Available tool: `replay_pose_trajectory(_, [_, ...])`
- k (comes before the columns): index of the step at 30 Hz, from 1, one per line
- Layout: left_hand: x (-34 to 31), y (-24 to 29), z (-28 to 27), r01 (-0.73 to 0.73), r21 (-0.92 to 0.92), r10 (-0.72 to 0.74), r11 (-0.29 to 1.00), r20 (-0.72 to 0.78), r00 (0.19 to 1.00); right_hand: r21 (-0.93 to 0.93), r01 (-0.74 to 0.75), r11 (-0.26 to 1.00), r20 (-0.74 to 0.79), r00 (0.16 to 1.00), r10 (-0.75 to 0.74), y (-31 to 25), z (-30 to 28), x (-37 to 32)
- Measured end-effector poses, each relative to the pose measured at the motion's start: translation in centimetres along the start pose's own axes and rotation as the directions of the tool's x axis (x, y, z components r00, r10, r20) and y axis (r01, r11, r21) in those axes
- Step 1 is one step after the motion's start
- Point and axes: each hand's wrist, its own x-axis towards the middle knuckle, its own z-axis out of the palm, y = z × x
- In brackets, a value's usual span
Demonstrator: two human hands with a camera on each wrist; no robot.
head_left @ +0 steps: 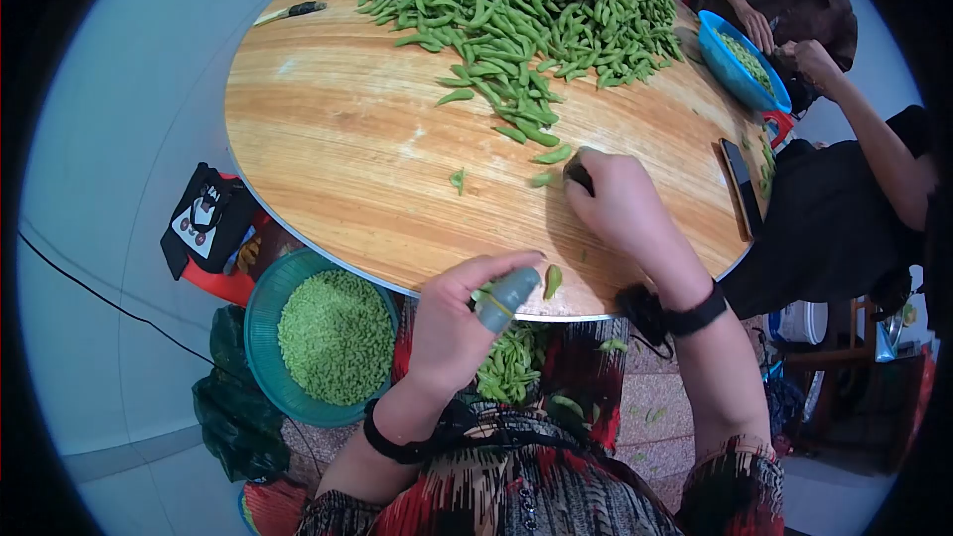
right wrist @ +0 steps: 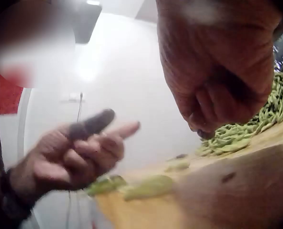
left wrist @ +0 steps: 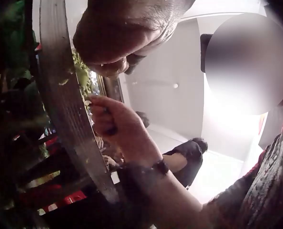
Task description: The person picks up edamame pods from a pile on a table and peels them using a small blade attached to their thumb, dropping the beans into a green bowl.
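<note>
Two loose green pods (head_left: 548, 167) lie on the wooden table (head_left: 347, 159) just beside the curled fingers of your right hand (head_left: 627, 203); whether it pinches one, I cannot tell. Your left hand (head_left: 449, 323) is at the table's near edge, its forefinger extended apart from the grey-covered thumb (head_left: 508, 300); whether its curled fingers hold anything is unclear. The pod heap (head_left: 556, 10) lies beyond, and shelled beans (head_left: 336, 337) fill the teal basket (head_left: 257, 342) below.

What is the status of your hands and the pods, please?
Left hand open at the table's near edge. Right hand curled beside a loose pod, grip unclear. Pod pile beyond; phone off to the side.
</note>
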Motion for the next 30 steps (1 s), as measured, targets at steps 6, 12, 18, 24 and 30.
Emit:
replay_pose_trajectory(6, [0.2,1.2,0.2,-0.017,-0.470,-0.053,0.883,-0.134,0.990,0.443,-0.102,0.891,0.053,0.995,0.088,-0.6,-1.4,-2.9])
replay_pose_trajectory(12, [0.1,0.9,-4.5,-0.257,-0.449,0.010,0.856,-0.483,0.876,0.276,0.181,0.944,0.053,0.978,-0.203,-2.6,-1.6,-1.0])
replay_pose_trajectory(18, [-1.0,0.8,-5.1,-0.220,-0.466,-0.021,0.857,-0.459,0.888,0.145,0.261,0.954,0.196,0.938,-0.287,-9.2,0.1,0.4])
replay_pose_trajectory(24, [-0.7,0.9,-3.8,-0.110,-0.497,-0.070,0.861,-0.330,0.941,0.405,0.313,0.859,0.060,0.929,-0.366,-8.1,1.7,0.3])
replay_pose_trajectory(30, [-1.0,0.6,-2.5,0.098,-0.710,-0.125,0.698,0.014,0.992,0.802,-0.587,0.112,0.588,0.741,-0.324,-5.4,-0.4,-4.2])
